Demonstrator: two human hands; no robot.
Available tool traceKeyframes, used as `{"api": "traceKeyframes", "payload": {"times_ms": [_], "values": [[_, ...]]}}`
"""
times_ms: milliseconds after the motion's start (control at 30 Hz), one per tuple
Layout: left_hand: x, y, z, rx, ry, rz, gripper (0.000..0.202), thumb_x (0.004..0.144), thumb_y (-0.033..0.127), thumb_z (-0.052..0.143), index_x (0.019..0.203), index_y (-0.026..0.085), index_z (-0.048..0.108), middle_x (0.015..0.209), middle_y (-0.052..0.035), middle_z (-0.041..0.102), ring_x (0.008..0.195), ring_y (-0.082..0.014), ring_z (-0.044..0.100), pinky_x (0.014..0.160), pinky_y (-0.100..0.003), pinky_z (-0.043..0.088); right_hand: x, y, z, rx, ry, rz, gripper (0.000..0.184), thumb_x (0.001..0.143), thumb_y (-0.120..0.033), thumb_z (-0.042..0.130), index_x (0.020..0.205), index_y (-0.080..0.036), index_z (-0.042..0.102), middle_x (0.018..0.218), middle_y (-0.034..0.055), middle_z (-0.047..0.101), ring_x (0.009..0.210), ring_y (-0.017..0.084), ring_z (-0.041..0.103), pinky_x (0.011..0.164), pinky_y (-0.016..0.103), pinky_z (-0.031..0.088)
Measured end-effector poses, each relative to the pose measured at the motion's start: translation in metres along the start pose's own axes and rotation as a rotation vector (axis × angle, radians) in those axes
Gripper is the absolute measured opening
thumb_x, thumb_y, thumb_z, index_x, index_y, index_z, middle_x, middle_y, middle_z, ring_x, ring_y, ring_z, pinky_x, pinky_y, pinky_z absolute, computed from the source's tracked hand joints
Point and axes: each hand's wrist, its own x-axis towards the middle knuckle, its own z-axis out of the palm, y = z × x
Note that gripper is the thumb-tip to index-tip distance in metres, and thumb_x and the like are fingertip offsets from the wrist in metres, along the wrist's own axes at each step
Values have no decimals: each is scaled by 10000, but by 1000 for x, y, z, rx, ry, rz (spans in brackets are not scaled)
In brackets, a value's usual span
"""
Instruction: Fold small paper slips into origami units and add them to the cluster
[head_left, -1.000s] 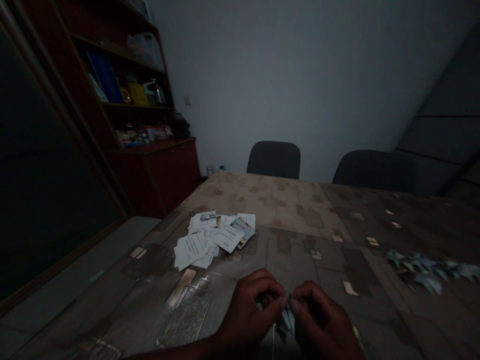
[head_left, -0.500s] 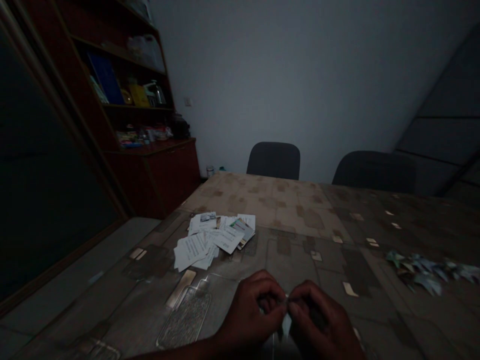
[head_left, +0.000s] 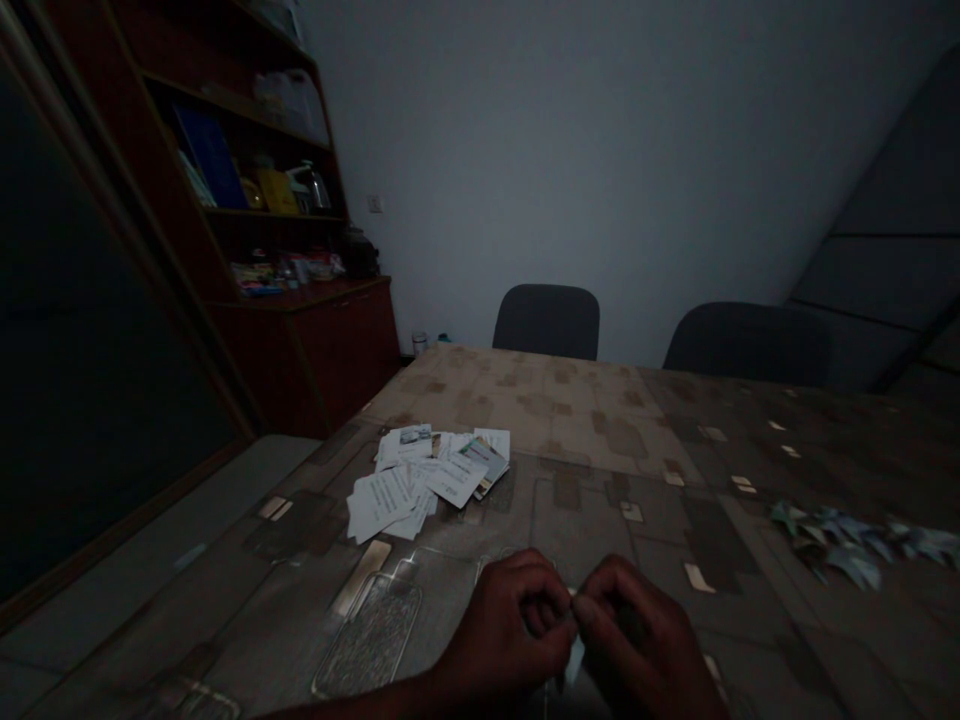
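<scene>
Low in the head view, my left hand (head_left: 517, 620) and my right hand (head_left: 637, 625) meet with thumbs and forefingers pinched together. Between them is a small pale folded paper (head_left: 575, 660), mostly covered by my fingers; its lower tip points down toward the table. Beyond my hands to the left lies a loose pile of printed cards (head_left: 386, 500), mostly white, overlapping one another. Off to the right, several crumpled-looking folded paper pieces (head_left: 851, 560) lie in a row on the table.
A patterned brown cloth covers the table (head_left: 577, 400). Two dark chairs (head_left: 546, 320) stand along its far side. At the left is a reddish wooden cabinet (head_left: 341, 335) with filled shelves. The room is dim.
My fingers have shifted slightly around the folded paper, and its lower tip has tilted a little. The cards and the row of paper pieces have stayed put.
</scene>
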Motion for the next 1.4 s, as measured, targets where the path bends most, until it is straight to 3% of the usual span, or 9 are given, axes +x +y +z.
{"api": "traceKeyframes", "payload": {"times_ms": [133,300,567,800,933,1033,1167,1400], "values": [[2,3,-2,-42,-13,-89,103,608,32,595,611,131,623,685,-3,564,576,-107,518,537,-204,383,3,0,-8,47,-32,66,358,940,-454,453,694,-213,549,641,-20,513,611,158,504,566,247,409],[4,7,-3,-92,2,-195,90,611,42,608,611,131,622,669,13,551,573,-98,494,535,-200,358,4,4,-14,18,-120,103,296,911,-439,492,779,-206,618,684,-2,574,662,183,555,600,268,441],[3,0,-3,-69,-20,-102,75,644,65,623,609,131,628,692,8,541,585,-102,495,535,-199,360,3,-3,-6,-67,-91,8,263,895,-389,512,707,-215,571,684,-8,560,640,170,547,598,263,422],[4,10,-8,-132,164,-66,85,709,81,625,656,147,628,731,7,530,637,-115,526,558,-193,388,-2,-1,5,131,17,191,360,855,-547,543,722,-212,543,605,-45,483,577,140,464,527,226,367],[2,12,-5,-204,169,1,74,697,86,632,655,145,646,755,-12,545,648,-124,555,532,-180,409,-6,6,16,264,-9,265,383,792,-579,612,740,-209,528,573,-56,477,532,119,414,471,204,308],[0,10,-4,-200,154,43,104,667,56,630,662,146,681,764,-25,561,676,-137,574,547,-182,435,-6,6,18,299,1,311,308,766,-494,646,736,-211,526,567,-63,463,526,119,403,471,207,297],[0,9,-6,-156,126,90,73,672,76,686,673,148,703,774,-48,598,735,-170,604,590,-207,461,-5,3,15,185,50,222,219,738,-383,644,672,-216,517,562,-63,460,552,133,449,529,227,340],[2,11,-7,-261,155,25,58,678,99,690,646,146,679,738,-35,606,696,-154,595,592,-212,454,-5,2,16,114,92,162,199,782,-414,609,791,-217,581,614,-40,534,581,151,503,547,233,389]]}}
